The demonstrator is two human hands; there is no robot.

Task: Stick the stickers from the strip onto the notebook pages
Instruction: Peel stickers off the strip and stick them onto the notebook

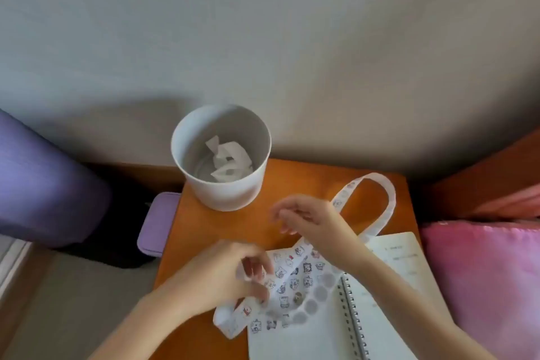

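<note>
Well under way: many cartoon stickers already on the left page of the open spiral-bound white notebook (306,339), at the orange wooden surface's (306,181) near right corner. Long white paper sticker strip (390,199) draped across that page, more stickers left on it. Left hand (216,278) with grip pinching the strip's near end; right hand (312,219) above it, grip impossible to tell.

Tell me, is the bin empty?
Not empty. White paper scraps lie at the bottom of the upright bin.
</note>
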